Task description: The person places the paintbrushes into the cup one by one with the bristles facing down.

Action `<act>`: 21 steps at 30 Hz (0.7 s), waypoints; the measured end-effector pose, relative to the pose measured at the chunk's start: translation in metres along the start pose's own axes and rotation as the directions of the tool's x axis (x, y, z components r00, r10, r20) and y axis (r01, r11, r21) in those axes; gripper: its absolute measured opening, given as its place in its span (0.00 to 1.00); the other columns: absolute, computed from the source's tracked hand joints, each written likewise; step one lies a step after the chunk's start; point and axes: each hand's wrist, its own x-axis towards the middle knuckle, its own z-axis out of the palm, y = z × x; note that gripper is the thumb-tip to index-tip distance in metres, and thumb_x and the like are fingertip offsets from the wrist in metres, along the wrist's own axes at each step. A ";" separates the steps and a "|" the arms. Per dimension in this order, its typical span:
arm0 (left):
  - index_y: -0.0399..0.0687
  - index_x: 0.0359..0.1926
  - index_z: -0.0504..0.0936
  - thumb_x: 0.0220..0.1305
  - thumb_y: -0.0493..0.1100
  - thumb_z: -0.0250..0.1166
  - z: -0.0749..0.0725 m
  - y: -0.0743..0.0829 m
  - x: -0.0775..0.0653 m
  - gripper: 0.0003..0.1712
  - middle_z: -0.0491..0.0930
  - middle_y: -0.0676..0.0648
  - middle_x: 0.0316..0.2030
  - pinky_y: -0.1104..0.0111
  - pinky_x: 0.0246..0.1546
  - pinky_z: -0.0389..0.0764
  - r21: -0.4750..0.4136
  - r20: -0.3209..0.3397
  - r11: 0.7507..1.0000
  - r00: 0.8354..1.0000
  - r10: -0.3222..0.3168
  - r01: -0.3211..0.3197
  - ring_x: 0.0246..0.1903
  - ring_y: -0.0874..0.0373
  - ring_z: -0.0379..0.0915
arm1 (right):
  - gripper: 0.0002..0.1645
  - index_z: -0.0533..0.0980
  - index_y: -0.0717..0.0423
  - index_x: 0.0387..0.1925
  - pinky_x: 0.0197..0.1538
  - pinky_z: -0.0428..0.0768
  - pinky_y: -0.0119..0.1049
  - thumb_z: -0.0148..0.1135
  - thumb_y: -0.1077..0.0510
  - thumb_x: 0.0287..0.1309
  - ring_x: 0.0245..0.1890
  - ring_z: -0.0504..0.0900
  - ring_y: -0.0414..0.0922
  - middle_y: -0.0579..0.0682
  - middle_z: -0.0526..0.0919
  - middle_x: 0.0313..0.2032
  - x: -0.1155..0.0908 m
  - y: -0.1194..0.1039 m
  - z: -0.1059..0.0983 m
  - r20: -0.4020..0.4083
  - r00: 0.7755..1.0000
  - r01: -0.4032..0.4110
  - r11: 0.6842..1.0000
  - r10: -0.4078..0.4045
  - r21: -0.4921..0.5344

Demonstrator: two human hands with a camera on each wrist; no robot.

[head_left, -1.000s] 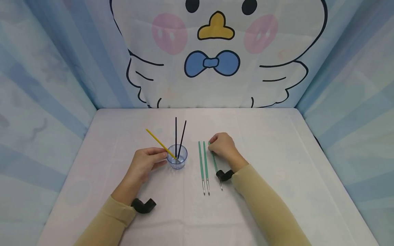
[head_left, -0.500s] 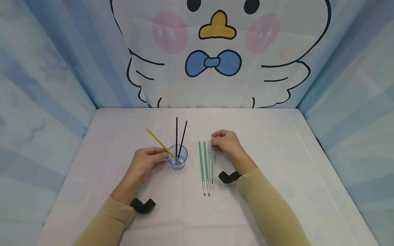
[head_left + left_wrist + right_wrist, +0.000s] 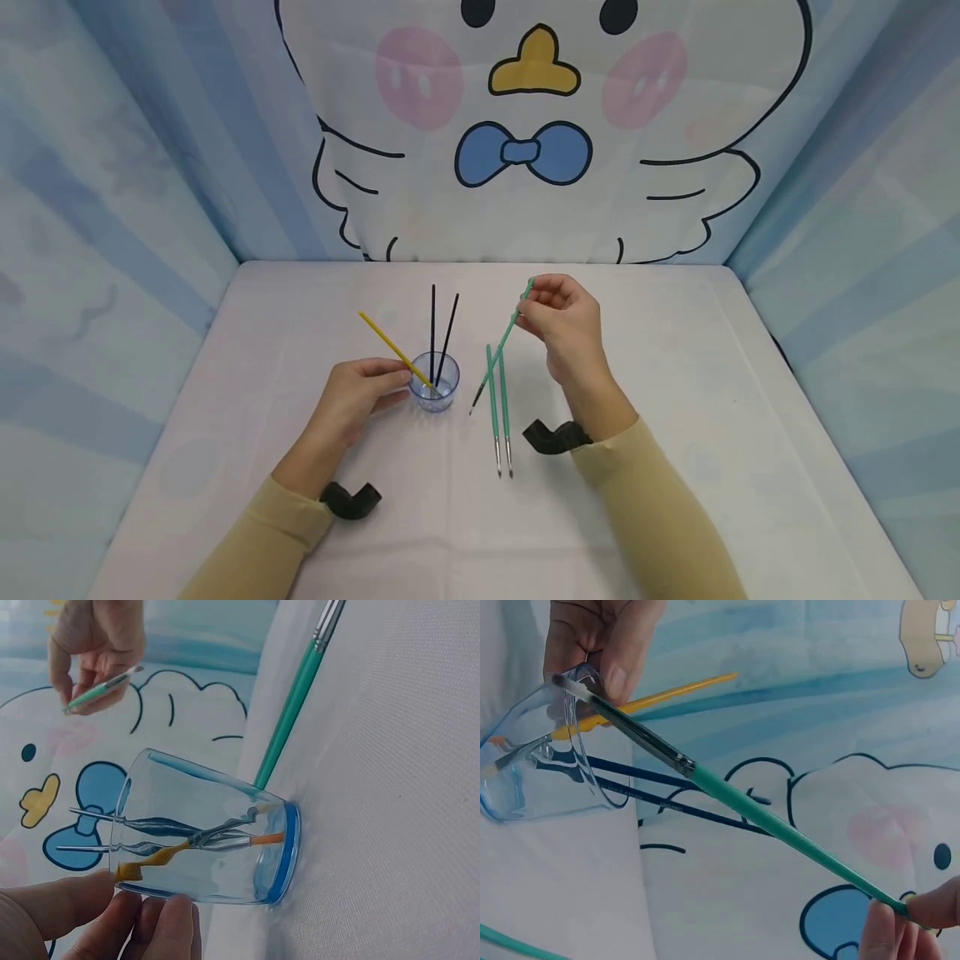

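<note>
A clear bluish cup (image 3: 434, 400) stands upright on the table, holding a yellow paintbrush (image 3: 385, 340) and two dark paintbrushes (image 3: 432, 329). My left hand (image 3: 356, 400) touches the cup's left side, thumb and fingertips at its wall in the left wrist view. Up off the table, my right hand (image 3: 566, 325) pinches a green paintbrush (image 3: 510, 329) near its handle end. That brush slants down leftward, bristles lowest, to the right of the cup. Two more green paintbrushes (image 3: 505, 392) lie side by side on the table beneath it, bristles toward me.
A pale cloth covers the table (image 3: 405, 517). Behind it hangs a curtain (image 3: 517, 221) printed with a cartoon bird, and blue-striped curtains (image 3: 112, 250) flank both sides. A black wrist mount (image 3: 350, 502) sits on each forearm.
My right hand has lifted the third green paintbrush off the table, moving up and away, and its bristle end has swung left toward the cup. My left hand stays at the cup.
</note>
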 end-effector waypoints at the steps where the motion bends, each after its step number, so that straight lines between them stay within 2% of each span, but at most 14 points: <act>1: 0.28 0.57 0.86 0.69 0.32 0.72 0.000 0.000 0.000 0.18 0.87 0.34 0.56 0.66 0.54 0.93 -0.002 0.001 1.000 1.000 0.001 -0.001 0.47 0.57 0.88 | 0.18 0.79 0.55 0.45 0.40 0.93 0.30 0.66 0.77 0.61 0.32 0.84 0.39 0.45 0.82 0.34 -0.002 -0.001 0.002 -0.009 0.999 0.039 0.999 -0.039 0.019; 3: 0.28 0.57 0.86 0.68 0.32 0.72 0.000 0.000 0.001 0.18 0.87 0.35 0.55 0.66 0.54 0.93 -0.001 0.002 1.000 1.000 -0.001 0.001 0.46 0.58 0.88 | 0.18 0.78 0.57 0.46 0.40 0.93 0.29 0.65 0.78 0.61 0.32 0.83 0.40 0.46 0.81 0.35 -0.005 -0.001 0.007 -0.023 0.992 0.122 0.991 -0.121 0.052; 6: 0.28 0.57 0.86 0.68 0.32 0.72 0.000 0.000 0.001 0.18 0.89 0.39 0.52 0.66 0.53 0.93 -0.004 0.000 1.000 1.000 -0.001 0.001 0.46 0.58 0.88 | 0.19 0.76 0.60 0.48 0.40 0.93 0.29 0.63 0.79 0.60 0.33 0.83 0.41 0.48 0.81 0.36 -0.008 0.000 0.013 -0.034 0.969 0.245 0.967 -0.243 0.069; 11: 0.28 0.57 0.86 0.68 0.32 0.72 0.000 0.000 0.001 0.18 0.90 0.43 0.49 0.66 0.53 0.94 -0.004 0.001 1.000 1.000 0.001 -0.001 0.45 0.59 0.88 | 0.18 0.76 0.62 0.48 0.41 0.93 0.29 0.64 0.79 0.61 0.35 0.83 0.42 0.48 0.81 0.37 -0.010 0.008 0.021 -0.035 0.922 0.386 0.922 -0.385 0.015; 15: 0.28 0.57 0.86 0.69 0.32 0.72 0.000 0.000 0.001 0.18 0.89 0.41 0.51 0.66 0.53 0.94 -0.006 0.001 1.000 1.000 0.002 -0.002 0.46 0.58 0.88 | 0.16 0.76 0.68 0.49 0.42 0.93 0.30 0.65 0.79 0.61 0.37 0.84 0.43 0.48 0.81 0.38 -0.010 0.016 0.027 -0.004 0.906 0.422 0.905 -0.423 -0.044; 18: 0.28 0.57 0.86 0.69 0.32 0.72 0.000 -0.001 0.001 0.18 0.89 0.40 0.51 0.67 0.53 0.94 -0.013 0.004 1.000 1.000 0.000 0.000 0.47 0.57 0.88 | 0.16 0.75 0.72 0.50 0.43 0.94 0.31 0.65 0.78 0.61 0.37 0.84 0.43 0.47 0.81 0.38 -0.010 0.022 0.031 0.016 0.912 0.411 0.909 -0.411 -0.066; 21: 0.28 0.58 0.86 0.69 0.32 0.72 0.000 -0.001 0.001 0.19 0.89 0.40 0.51 0.67 0.52 0.94 -0.019 0.012 1.000 1.000 0.000 0.000 0.47 0.57 0.88 | 0.16 0.76 0.69 0.50 0.44 0.94 0.32 0.65 0.77 0.61 0.38 0.84 0.43 0.47 0.81 0.38 -0.011 0.029 0.033 0.033 0.922 0.387 0.919 -0.385 -0.075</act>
